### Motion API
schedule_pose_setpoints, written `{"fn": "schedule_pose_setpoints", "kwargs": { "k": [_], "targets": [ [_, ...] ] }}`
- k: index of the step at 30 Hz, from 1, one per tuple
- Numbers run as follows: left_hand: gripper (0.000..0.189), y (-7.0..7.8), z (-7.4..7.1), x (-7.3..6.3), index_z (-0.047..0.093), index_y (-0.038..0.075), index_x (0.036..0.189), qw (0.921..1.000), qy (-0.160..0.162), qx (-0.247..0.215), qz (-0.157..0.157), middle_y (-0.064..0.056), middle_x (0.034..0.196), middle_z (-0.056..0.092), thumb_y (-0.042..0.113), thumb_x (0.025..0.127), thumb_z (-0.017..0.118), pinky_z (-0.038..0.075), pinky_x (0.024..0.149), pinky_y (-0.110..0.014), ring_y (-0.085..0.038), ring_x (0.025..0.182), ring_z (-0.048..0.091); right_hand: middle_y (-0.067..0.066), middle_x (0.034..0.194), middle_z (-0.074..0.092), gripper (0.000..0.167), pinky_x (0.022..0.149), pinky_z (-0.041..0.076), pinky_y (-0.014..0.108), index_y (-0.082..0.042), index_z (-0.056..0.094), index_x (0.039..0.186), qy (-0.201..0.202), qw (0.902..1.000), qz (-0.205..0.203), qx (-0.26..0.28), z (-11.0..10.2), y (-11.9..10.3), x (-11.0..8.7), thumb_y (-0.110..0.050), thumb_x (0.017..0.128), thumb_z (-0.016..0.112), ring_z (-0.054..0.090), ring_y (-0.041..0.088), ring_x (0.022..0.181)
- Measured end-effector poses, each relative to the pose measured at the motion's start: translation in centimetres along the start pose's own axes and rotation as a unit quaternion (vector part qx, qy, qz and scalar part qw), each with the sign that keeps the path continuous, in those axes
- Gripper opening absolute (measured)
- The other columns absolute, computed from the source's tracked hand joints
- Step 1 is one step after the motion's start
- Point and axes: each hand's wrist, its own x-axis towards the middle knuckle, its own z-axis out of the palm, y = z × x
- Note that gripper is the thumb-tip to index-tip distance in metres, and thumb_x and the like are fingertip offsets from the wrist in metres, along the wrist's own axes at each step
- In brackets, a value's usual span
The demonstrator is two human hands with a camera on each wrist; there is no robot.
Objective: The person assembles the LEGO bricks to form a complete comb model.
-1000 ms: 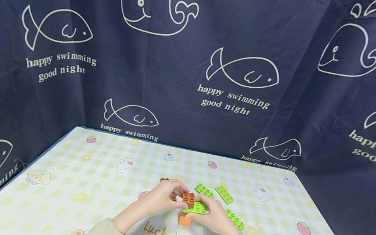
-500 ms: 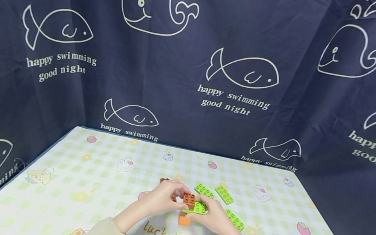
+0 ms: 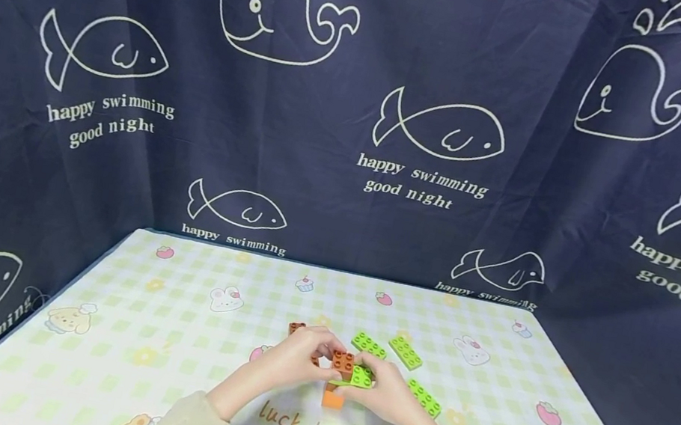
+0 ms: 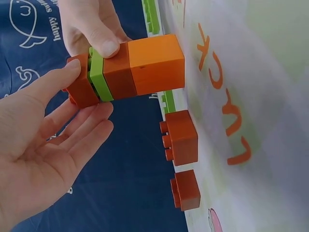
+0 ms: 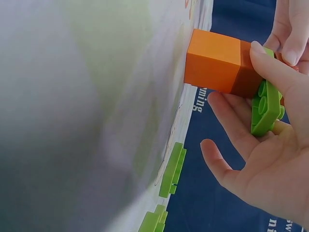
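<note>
Brown four-stud brick [image 3: 342, 365] has dipped, likely light, stiff; left hand [image 3: 298, 353], nine o'clock, pinches its sides, best hold; right hand [image 3: 379, 388], three, grips lower brown brick [image 4: 119, 77].

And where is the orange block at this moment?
In the head view, the orange block is slightly right of centre, above the printed "luck life". It is lowest in the stack, under a brown block.

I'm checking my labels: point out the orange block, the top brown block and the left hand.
Orange block [image 3: 333, 400]: head view, front face
Top brown block [image 3: 343, 360]: head view, studded top
Left hand [image 4: 42, 159]: left wrist view, palm
</note>
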Motion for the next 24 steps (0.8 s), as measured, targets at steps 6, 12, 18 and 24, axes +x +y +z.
{"fn": "schedule_pose_setpoints", "kwargs": {
  "k": [6, 12, 18, 24],
  "targets": [
    [0.027, 0.18, -0.04, 0.12, 0.064, 0.009, 0.103, 1.0, -0.003, 0.006, -0.002, -0.001, 0.102, 0.063, 0.022, 0.081, 0.074, 0.053, 0.08, -0.023, -0.011, 0.09, 0.064, -0.007, 0.095, 0.065, 0.036, 0.071, 0.042, 0.021, -0.016, 0.061, 0.099, 0.001, 1.0, -0.006, 0.001, 0.05, 0.18, 0.01, -0.04, 0.076, 0.075, 0.05, 0.005, 0.081],
    [0.031, 0.31, 0.25, 0.26, 0.065, 0.011, 0.1, 0.9998, 0.013, 0.007, -0.011, 0.002, 0.097, 0.063, 0.031, 0.079, 0.075, 0.051, 0.077, -0.021, -0.008, 0.086, 0.06, -0.008, 0.094, 0.064, 0.033, 0.071, 0.042, 0.02, -0.018, 0.061, 0.097, 0.001, 0.9998, -0.018, -0.002, 0.04, 0.32, 0.04, -0.039, 0.076, 0.075, 0.05, 0.004, 0.08],
    [0.029, 0.29, 0.55, 0.4, 0.066, 0.012, 0.097, 0.9994, 0.027, 0.017, -0.01, 0.004, 0.093, 0.062, 0.033, 0.078, 0.075, 0.05, 0.077, -0.02, -0.006, 0.083, 0.058, -0.008, 0.088, 0.06, 0.029, 0.067, 0.04, 0.019, -0.02, 0.058, 0.092, -0.002, 0.9996, -0.029, -0.003, -0.07, 0.35, 0.11, -0.038, 0.077, 0.074, 0.048, 0.006, 0.077],
    [0.026, 0.34, 0.58, 0.49, 0.066, 0.014, 0.094, 0.9994, 0.029, 0.016, -0.011, 0.005, 0.091, 0.062, 0.032, 0.078, 0.075, 0.05, 0.076, -0.02, -0.006, 0.082, 0.058, -0.009, 0.09, 0.062, 0.028, 0.071, 0.042, 0.02, -0.02, 0.06, 0.093, -0.003, 0.9994, -0.035, -0.001, -0.06, 0.36, 0.1, -0.038, 0.077, 0.074, 0.05, 0.005, 0.08]
  ]
}}
